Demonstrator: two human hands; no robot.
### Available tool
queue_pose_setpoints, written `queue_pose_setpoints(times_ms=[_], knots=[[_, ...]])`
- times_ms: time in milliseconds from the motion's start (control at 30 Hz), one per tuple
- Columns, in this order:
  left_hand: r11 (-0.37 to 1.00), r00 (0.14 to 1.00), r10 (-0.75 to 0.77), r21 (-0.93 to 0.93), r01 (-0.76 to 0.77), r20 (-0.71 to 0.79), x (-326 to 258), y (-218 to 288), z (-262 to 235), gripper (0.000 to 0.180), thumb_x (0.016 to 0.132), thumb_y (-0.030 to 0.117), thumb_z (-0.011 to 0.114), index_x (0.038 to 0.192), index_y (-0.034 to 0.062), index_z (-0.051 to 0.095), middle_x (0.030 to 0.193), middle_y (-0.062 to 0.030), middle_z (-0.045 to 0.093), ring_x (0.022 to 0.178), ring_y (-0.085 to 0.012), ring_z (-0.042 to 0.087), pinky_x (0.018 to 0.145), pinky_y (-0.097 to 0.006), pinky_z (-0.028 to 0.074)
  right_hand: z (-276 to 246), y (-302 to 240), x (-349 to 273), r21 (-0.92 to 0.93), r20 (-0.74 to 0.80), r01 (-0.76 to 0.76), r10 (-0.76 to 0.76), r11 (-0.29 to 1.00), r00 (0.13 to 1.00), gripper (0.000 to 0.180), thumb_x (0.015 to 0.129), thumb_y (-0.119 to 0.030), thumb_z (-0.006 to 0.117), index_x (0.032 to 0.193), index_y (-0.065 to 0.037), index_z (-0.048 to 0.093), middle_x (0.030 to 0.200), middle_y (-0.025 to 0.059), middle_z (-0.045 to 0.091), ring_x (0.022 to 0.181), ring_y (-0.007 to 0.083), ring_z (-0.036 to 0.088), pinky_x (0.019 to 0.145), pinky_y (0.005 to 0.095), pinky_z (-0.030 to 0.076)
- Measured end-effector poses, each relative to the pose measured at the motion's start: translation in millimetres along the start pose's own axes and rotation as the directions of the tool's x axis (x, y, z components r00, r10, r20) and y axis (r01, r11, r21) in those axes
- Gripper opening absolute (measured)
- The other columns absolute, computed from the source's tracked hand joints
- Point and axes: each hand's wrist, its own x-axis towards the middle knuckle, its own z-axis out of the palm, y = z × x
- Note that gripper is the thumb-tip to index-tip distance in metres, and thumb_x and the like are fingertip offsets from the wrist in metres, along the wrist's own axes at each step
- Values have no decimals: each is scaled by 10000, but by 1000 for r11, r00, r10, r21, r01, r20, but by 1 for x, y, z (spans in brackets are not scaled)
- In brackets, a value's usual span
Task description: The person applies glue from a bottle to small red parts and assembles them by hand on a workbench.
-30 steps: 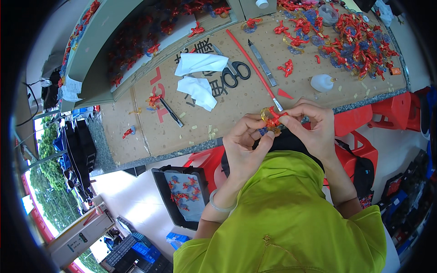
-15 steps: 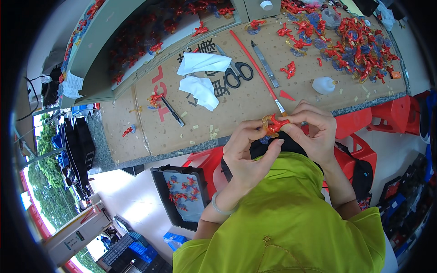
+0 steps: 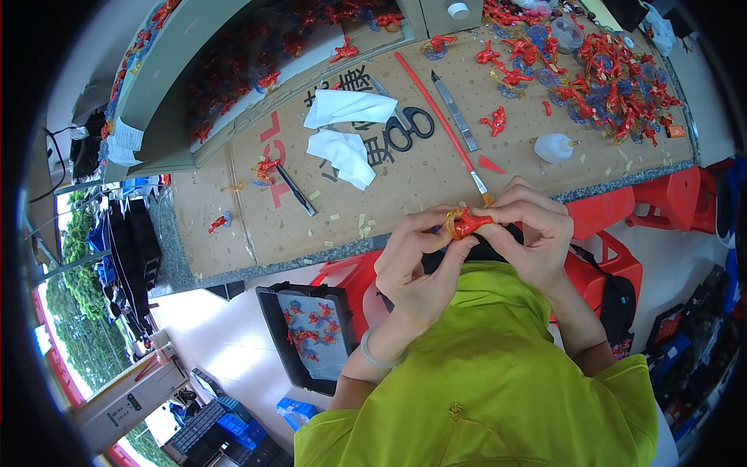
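A small red plastic figurine [image 3: 470, 224] with a translucent yellow part is held between both hands over the table's front edge. My left hand [image 3: 420, 268] pinches its yellow end with thumb and fingers. On the other side, my right hand [image 3: 535, 232] grips the red end between thumb and forefinger. A red-handled paintbrush [image 3: 443, 117] lies just beyond the hands, its bristles near the right fingers. Near it on the cardboard are a craft knife [image 3: 454, 110], black scissors [image 3: 409, 129], a small red triangular piece [image 3: 491, 164] and a single red figure [image 3: 496, 121].
A heap of red and blue figurines [image 3: 615, 86] fills the back right, with a white squeeze bottle [image 3: 554, 148] before it. White cloths [image 3: 342, 156] and a dark pen-like tool [image 3: 296, 191] lie left. A grey bin [image 3: 292, 366] with figurines stands below; red stools [image 3: 599, 214] are to the right.
The figurine has turned slightly in my fingers, and my left thumb has closed in against it. The things on the table have stayed put.
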Motion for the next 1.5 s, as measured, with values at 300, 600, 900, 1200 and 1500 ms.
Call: queue_pose_setpoints(times_ms=[300, 600, 900, 1200, 1500], knots=[[1000, 1000, -11, 11, 11, 5, 1, 0, 0, 238, 682, -46, 790, 782, -46, 574, 919, -176, 652, 822, -207, 648, 705, -273, 518, 0, -1, 0, 15, -10, -23, 23, 1000, 1000, 153, 678, 48, 730, 826, 27, 696, 716, 73, 625, 660, 149, 566, 619, 257, 430], [953, 967, -254, -168, 251, 4, -4, -10, -3, 191, 710, -79, 760, 817, -55, 603, 962, -130, 639, 842, -140, 621, 734, -250, 506, 3, 4, 2, -20, 26, -101, 101, 995, 995, 133, 717, 30, 720, 848, 18, 700, 737, 78, 650, 636, 106, 573, 566, 217, 440], [794, 884, -445, -393, 464, 144, -2, -17, -15, 220, 800, -60, 690, 961, -28, 544, 983, -125, 634, 846, -156, 634, 736, -255, 535, -1, 4, 7, -72, 119, -136, 143, 988, 983, 102, 781, 27, 659, 875, 25, 699, 774, 93, 664, 701, 144, 618, 623, 233, 480], [281, 591, -583, -545, 790, 557, -2, -32, -30, 270, 978, 239, 503, 1017, -25, 545, 929, -168, 649, 777, -195, 664, 582, -237, 520, 5, 0, 18, -63, 175, -78, 87, 995, 981, 206, 809, 47, 586, 975, -10, 694, 931, 110, 633, 784, 186, 632, 700, 273, 498], [45, 355, -588, -409, 912, 727, -10, -41, -23, 528, 1004, 398, 323, 989, -59, 587, 864, -265, 660, 580, -275, 652, 385, -218, 436, -1, 6, 17, -13, 288, -225, 219, 974, 932, 67, 806, 3, 625, 845, 37, 666, 823, 95, 627, 735, 145, 609, 653, 255, 479]])
